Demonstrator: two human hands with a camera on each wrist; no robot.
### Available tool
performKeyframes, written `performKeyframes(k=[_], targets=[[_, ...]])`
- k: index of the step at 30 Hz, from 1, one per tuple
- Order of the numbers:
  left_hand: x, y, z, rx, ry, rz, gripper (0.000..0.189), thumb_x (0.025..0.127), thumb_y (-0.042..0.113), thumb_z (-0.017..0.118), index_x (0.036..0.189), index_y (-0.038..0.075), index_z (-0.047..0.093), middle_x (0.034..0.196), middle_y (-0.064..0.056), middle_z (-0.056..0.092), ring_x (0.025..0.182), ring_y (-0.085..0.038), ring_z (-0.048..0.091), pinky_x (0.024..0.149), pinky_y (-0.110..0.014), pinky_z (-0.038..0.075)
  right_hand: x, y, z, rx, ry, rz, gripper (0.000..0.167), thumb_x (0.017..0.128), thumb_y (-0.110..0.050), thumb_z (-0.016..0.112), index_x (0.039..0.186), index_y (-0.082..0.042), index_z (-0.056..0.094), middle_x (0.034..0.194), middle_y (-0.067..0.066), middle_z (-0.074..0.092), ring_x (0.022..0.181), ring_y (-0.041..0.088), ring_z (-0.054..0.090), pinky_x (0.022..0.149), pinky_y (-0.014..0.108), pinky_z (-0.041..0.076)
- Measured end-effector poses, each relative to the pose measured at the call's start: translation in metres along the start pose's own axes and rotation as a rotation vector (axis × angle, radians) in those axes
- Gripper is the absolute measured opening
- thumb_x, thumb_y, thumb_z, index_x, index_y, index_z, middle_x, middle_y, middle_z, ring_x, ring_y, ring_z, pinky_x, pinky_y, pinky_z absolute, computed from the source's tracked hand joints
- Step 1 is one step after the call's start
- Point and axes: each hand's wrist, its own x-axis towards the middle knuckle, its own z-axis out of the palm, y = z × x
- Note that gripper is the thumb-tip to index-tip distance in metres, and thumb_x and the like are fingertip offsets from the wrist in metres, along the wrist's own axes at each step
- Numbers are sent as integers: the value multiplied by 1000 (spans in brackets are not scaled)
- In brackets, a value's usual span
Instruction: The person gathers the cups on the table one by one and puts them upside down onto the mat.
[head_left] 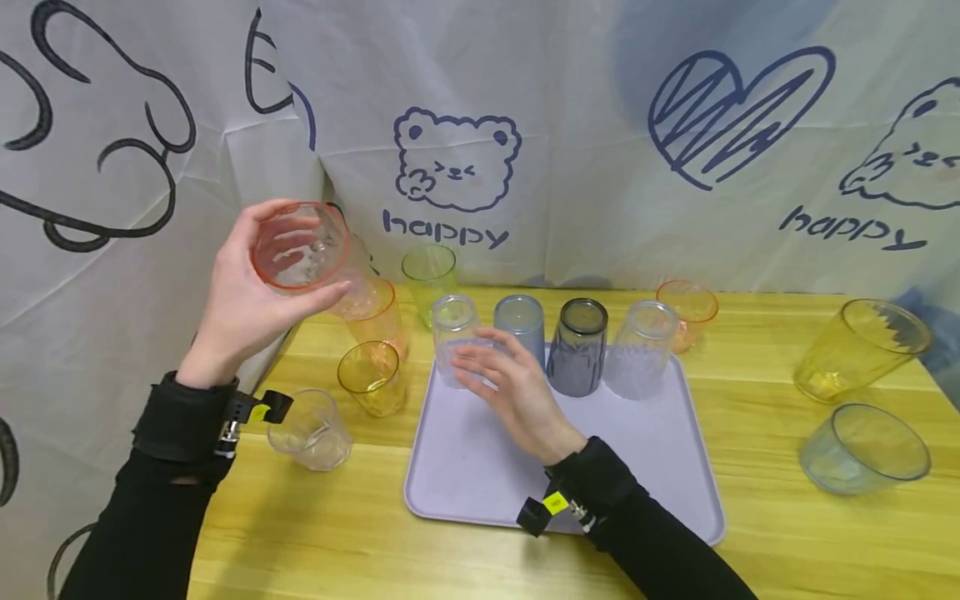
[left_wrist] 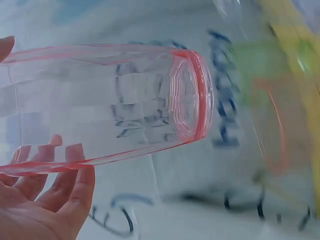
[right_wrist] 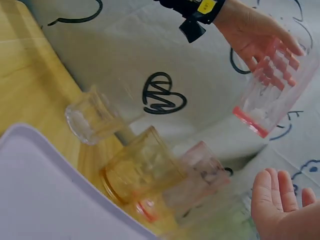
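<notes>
My left hand [head_left: 243,292] grips a clear, pink-tinted drinking glass [left_wrist: 115,100] in the air at the left, its mouth toward me in the head view. Thumb and fingers curl round its sides near the mouth. Over the lilac tray [head_left: 480,467], my right hand [head_left: 517,396] has relaxed, spread fingers and holds nothing. Upside down along the tray's far edge stand a clear glass [head_left: 453,312], a blue glass [head_left: 519,317], a dark grey glass [head_left: 577,358] and another clear glass [head_left: 641,358]. The right fingers partly cover the leftmost one.
Left of the tray stand an orange-pink glass [head_left: 386,321], an amber glass [head_left: 371,383], a clear glass [head_left: 318,437] and a green glass [head_left: 429,279]. An orange glass [head_left: 686,321] is behind the tray. A yellow glass [head_left: 847,358] and a blue-grey glass [head_left: 855,458] stand at the right.
</notes>
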Motion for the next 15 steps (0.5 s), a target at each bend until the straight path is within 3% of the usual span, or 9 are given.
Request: performKeyframes(k=[4,8,12,13,15], targets=[[1,10,31,-132,-12,41,86,67,-12,83,142,11,48,128,-4,64,119,-17,60,102,-20,51,-7,-6,-16,-21,-35,-38,43,103,-16,50,143,-8,38,129,9,61,124,22,61,118,45,42],[-1,9,63,-254,-32,66,87,66,-14,81,143,7,47,131,-10,63,121,-23,60,102,-25,52,-8,-1,-43,-74,-104,-114,50,104,-24,54,147,-7,36,140,16,55,131,25,57,120,45,40],[-10,8,92,-358,-54,38,88,67,-13,80,145,8,44,135,-14,61,123,-25,60,104,-30,52,-18,-8,-56,-113,-85,-112,52,106,-24,50,150,-5,31,142,18,52,130,23,57,119,44,42],[-12,7,99,-382,-61,31,89,67,-13,79,146,7,43,135,-13,61,124,-25,60,104,-31,52,-28,-19,-50,-137,-47,-84,53,106,-24,50,150,-4,29,140,17,53,129,22,58,118,44,42],[-18,7,113,-452,-72,19,88,69,-11,79,146,7,42,135,-10,61,124,-25,60,105,-34,52,-26,-12,-66,-122,-55,-105,52,106,-26,49,149,-3,30,138,14,54,129,23,58,117,43,44]])
